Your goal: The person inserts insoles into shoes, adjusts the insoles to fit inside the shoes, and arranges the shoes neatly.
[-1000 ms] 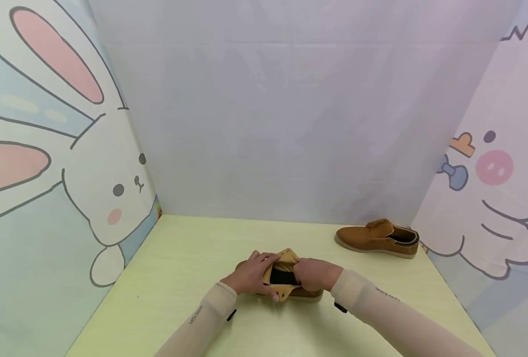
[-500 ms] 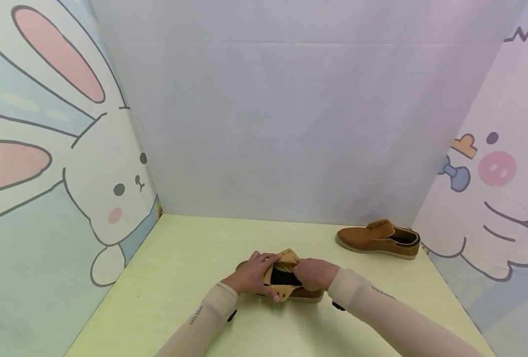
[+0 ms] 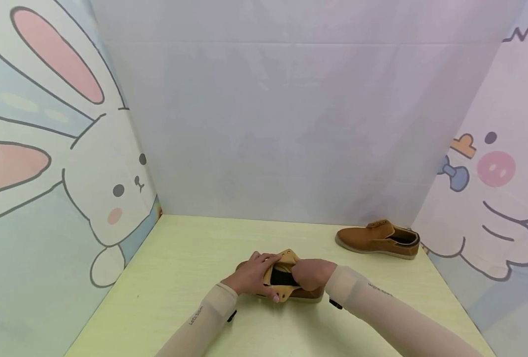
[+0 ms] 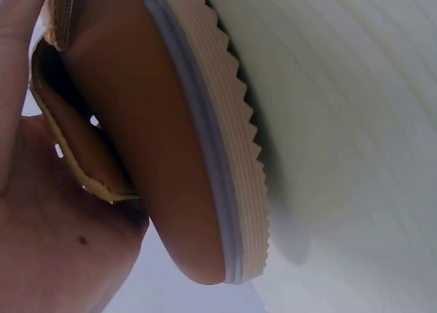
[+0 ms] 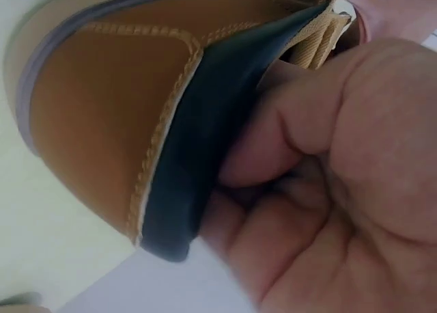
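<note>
A brown lace-up shoe [image 3: 306, 294] without laces stands on the table, its toe to the left and its tan-lined flaps spread apart. My left hand [image 3: 251, 275] holds it across the front, with fingers over the far flap and the thumb at the near eyelet flap. In the left wrist view the palm lies against the flap beside the brown upper [image 4: 147, 135]. My right hand [image 3: 313, 273] reaches into the opening at the heel end, over the black insole [image 3: 282, 277]. Its fingers bend in past the dark heel collar [image 5: 198, 135]; I cannot tell what the hidden fingertips hold.
A matching brown shoe [image 3: 377, 239] stands at the back right of the pale yellow table [image 3: 192, 243], toe to the left. A grey back wall [image 3: 268, 124] and printed side walls with a rabbit [image 3: 107, 173] and another cartoon animal enclose the table.
My right hand and forearm have shifted slightly left at the shoe's opening. My left hand and both shoes have stayed in place.
</note>
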The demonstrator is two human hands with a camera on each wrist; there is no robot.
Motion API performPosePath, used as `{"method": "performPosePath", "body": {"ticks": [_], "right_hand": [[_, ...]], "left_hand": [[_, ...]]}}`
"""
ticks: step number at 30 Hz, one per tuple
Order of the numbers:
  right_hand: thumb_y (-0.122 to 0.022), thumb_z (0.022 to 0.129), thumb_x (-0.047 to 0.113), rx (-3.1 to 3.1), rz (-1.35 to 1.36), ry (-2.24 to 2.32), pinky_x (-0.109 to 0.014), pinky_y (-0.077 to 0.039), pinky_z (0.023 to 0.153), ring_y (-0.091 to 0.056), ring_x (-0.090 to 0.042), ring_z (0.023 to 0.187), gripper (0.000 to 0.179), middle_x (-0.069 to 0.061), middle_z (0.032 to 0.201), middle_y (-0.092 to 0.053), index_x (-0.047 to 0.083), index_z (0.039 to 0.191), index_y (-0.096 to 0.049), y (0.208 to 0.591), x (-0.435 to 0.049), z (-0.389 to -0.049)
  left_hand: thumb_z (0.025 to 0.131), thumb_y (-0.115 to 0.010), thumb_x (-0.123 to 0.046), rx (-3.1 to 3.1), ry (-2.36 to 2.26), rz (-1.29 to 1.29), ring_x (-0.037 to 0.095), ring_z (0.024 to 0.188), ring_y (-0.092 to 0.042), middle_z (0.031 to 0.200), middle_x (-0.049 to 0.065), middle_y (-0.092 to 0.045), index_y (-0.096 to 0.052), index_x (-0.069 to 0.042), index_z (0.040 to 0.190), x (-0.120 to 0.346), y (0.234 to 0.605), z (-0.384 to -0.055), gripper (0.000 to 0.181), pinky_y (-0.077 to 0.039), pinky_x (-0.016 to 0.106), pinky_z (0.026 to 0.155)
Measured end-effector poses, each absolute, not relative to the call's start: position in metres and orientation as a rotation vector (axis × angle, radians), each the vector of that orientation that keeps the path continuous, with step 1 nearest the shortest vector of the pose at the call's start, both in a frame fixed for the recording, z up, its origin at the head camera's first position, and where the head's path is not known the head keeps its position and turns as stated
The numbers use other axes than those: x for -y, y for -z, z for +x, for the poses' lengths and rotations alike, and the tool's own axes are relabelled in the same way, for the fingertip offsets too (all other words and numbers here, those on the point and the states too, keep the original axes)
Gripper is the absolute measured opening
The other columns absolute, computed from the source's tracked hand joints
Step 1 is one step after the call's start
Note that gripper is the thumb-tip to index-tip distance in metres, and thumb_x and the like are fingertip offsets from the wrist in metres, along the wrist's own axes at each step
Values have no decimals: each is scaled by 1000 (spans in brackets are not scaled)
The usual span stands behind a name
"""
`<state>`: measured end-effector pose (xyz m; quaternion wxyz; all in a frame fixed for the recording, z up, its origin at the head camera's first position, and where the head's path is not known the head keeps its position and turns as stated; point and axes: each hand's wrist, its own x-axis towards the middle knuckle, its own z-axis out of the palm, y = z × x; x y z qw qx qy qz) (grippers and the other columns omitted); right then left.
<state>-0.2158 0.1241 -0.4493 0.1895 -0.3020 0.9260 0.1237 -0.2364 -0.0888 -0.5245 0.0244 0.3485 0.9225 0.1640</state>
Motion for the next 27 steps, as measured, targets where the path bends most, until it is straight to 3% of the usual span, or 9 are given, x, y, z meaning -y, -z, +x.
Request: {"method": "performPosePath", "body": {"ticks": [21, 27], "right_hand": [[-70, 94, 7, -2813, -651, -176, -32, -51, 63, -49, -13, 63, 17, -2, 75, -57, 10, 78, -65, 456, -116, -221], [-68, 96, 10, -2779, -797, -139, -30, -52, 68, -54, -11, 66, 11, 2, 75, -61, 11, 86, -71, 457, -106, -224]], "left_hand": [[69, -77, -76, -2843, -538, 1086, 18, 121, -42, 156, -2, -40, -33, -24, 160, 89, 524, -238, 114, -48, 32, 93], [69, -78, -74, -2833, -552, 1064, 18, 120, -41, 156, -2, -40, -32, -23, 160, 88, 525, -239, 115, -47, 30, 93]]}}
